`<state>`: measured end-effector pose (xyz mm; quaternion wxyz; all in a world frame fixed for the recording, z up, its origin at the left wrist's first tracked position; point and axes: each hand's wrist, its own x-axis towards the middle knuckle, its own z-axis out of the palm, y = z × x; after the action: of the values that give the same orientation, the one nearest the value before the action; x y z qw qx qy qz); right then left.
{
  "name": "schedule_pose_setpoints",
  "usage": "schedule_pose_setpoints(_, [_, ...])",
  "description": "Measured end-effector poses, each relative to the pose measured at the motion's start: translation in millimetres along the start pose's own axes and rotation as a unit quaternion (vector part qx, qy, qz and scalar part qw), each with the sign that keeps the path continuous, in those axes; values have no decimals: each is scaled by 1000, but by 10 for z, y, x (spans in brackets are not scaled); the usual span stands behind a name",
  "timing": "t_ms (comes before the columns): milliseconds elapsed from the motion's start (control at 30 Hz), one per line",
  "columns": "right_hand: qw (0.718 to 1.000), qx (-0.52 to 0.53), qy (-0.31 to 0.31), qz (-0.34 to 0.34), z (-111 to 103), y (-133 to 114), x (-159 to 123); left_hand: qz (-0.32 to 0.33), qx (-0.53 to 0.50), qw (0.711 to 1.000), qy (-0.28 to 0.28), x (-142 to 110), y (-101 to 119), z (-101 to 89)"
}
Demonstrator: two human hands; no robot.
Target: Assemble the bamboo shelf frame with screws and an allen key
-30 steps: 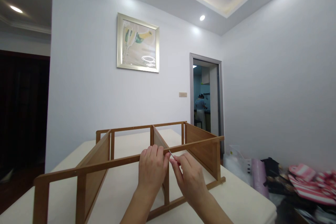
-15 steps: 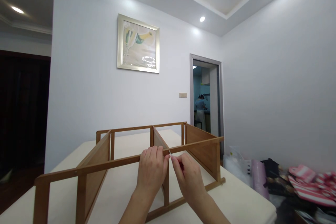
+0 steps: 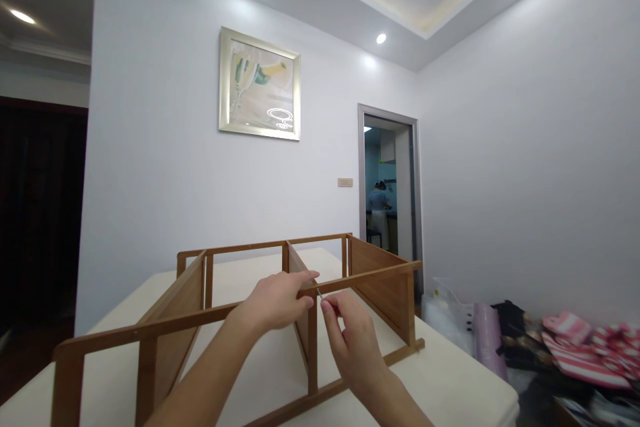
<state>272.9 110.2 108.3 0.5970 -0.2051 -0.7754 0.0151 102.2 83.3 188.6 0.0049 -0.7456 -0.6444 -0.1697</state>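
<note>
A brown wooden shelf rack (image 3: 370, 277) lies on its side on a cream-topped table (image 3: 280, 407). My left hand (image 3: 280, 298) grips its upper rail at the middle post, thumb on the near side and a forefinger stretched over the top. Just right of it, my right hand (image 3: 350, 327) is closed, pinching a thin metal rod (image 3: 321, 294) between thumb and forefinger. The rod's far end meets the rail by the post joint; its exact kind is too small to make out.
Bags, a purple roll (image 3: 489, 337) and pink-striped cloth (image 3: 583, 350) lie to the right of the table. A framed picture (image 3: 260, 83) hangs on the wall. Through the doorway (image 3: 361, 167) a person (image 3: 379, 207) stands in another room.
My left hand has shifted from fingers folded over the rail to a sideways grip with the forefinger stretched out. My right hand stays at the joint with the metal rod, which shows more.
</note>
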Motion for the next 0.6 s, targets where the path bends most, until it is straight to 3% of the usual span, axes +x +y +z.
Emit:
schedule_pose_setpoints(100, [1000,-11,2,-18,6,29,-17,-9,-132,979,-157,146,-145,-161])
schedule_pose_setpoints(167, [1000,-15,2,-25,14,50,-34,-15,-215,956,-197,216,-219,-168])
schedule_pose_setpoints(300, [999,-17,0,-35,34,65,-67,-26,-327,928,-177,249,-284,-74])
schedule_pose_setpoints(600, [1000,-3,7,-26,36,33,-27,-43,-356,920,-160,240,-270,-50])
